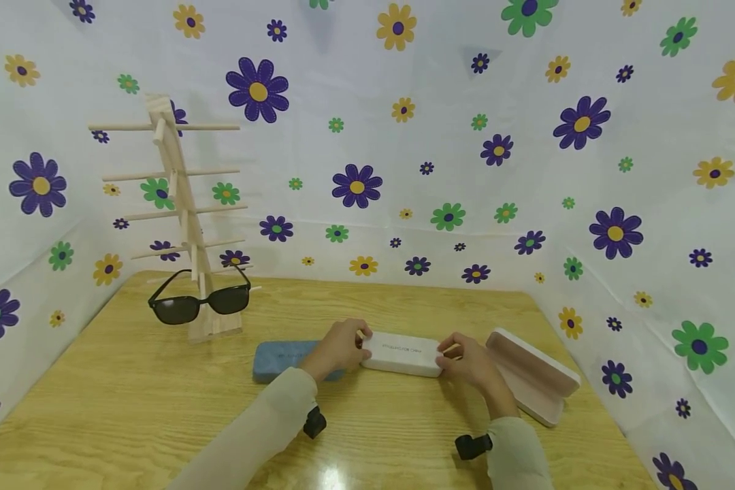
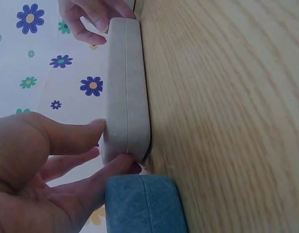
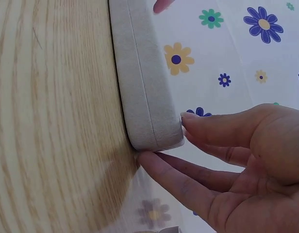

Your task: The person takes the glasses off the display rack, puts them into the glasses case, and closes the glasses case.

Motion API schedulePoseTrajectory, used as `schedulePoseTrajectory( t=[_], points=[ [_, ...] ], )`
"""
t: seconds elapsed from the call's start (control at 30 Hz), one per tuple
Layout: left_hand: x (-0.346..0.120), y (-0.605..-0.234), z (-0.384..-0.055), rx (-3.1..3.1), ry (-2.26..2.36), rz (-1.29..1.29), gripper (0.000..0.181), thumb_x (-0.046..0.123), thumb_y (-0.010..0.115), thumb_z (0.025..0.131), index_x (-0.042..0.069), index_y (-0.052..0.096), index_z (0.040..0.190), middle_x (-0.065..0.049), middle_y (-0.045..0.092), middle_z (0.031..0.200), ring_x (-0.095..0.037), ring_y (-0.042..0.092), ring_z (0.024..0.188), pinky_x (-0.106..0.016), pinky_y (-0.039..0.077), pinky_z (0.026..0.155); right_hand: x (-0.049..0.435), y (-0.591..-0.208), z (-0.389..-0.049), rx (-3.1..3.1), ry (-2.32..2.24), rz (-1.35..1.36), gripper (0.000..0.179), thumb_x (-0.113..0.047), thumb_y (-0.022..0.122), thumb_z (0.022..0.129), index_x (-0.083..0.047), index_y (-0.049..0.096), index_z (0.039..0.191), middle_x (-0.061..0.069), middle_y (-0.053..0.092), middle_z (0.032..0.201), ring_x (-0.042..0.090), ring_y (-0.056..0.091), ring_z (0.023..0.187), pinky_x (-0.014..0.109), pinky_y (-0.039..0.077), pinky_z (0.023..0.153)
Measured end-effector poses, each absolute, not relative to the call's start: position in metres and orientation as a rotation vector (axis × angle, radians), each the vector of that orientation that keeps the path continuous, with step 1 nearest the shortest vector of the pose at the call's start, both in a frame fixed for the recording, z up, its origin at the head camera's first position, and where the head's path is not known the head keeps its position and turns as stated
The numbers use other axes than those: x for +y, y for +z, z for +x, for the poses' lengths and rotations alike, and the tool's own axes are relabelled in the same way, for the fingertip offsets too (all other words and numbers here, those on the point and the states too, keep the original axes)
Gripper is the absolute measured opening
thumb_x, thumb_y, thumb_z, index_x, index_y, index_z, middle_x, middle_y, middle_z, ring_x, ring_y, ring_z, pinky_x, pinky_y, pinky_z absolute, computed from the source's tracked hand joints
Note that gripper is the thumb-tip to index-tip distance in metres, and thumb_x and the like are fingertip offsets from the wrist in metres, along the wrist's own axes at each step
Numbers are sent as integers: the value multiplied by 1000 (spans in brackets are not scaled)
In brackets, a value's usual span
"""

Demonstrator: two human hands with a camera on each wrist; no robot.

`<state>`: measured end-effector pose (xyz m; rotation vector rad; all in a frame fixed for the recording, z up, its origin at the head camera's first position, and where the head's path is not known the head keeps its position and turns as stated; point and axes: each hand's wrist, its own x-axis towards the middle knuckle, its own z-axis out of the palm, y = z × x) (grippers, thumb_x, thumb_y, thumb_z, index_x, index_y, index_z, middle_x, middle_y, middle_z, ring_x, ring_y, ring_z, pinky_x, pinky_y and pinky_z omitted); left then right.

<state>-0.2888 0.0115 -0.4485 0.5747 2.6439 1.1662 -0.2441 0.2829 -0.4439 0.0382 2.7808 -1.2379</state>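
Note:
A closed white glasses case (image 1: pixel 402 353) with small lettering on its lid lies on the wooden table between both hands. My left hand (image 1: pixel 344 344) pinches its left end; in the left wrist view the thumb is on the lid edge and a finger at the end face. At the opposite end my right hand (image 1: pixel 467 362) grips the corner between thumb and fingers, seen close up in the right wrist view. A closed blue glasses case (image 1: pixel 273 358) sits just left of the white one, partly hidden behind my left hand and forearm.
An open pinkish glasses case (image 1: pixel 529 381) lies beyond my right hand, its inside facing up. Black sunglasses (image 1: pixel 203 304) hang on the lowest part of a wooden peg stand (image 1: pixel 184 197) at the back left. A flower-patterned cloth (image 1: pixel 429 150) walls the table's back and sides.

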Motion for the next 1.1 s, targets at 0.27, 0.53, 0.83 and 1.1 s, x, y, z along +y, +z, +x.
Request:
schedulePoseTrajectory(
  t=[0.27, 0.53, 0.83, 1.1],
  points=[
    [7, -445, -285, 2668, 1176, 590, 42, 13, 70, 87, 10, 59, 127, -18, 61, 122, -29, 61, 110, -42, 53, 87, 282, -440, -242, 2659, -1356, 2, 23, -10, 63, 91, 1, 58, 111, 24, 65, 109, 23, 68, 82, 37, 57, 73],
    [-9, -430, -281, 2636, 1252, 615, 40, 10, 67, 88, 10, 59, 127, -14, 59, 129, -32, 60, 114, -45, 52, 89, 279, -427, -240, 2832, -1159, -86, 24, -16, 59, 94, -1, 61, 113, 22, 63, 116, 30, 66, 94, 38, 56, 75],
    [-18, -418, -279, 2637, 1254, 690, 39, 10, 67, 88, 8, 60, 126, -10, 59, 129, -31, 61, 113, -42, 53, 89, 249, -409, -247, 3003, -966, -146, 24, -22, 59, 94, -7, 63, 113, 16, 65, 120, 32, 65, 104, 43, 55, 83],
    [-31, -405, -275, 2661, 1289, 676, 38, 10, 68, 87, 11, 61, 124, -8, 61, 128, -30, 61, 112, -40, 53, 90, 218, -395, -255, 2960, -1082, -316, 20, -17, 62, 92, -7, 65, 109, 11, 68, 112, 29, 67, 98, 38, 56, 78]
  ],
)
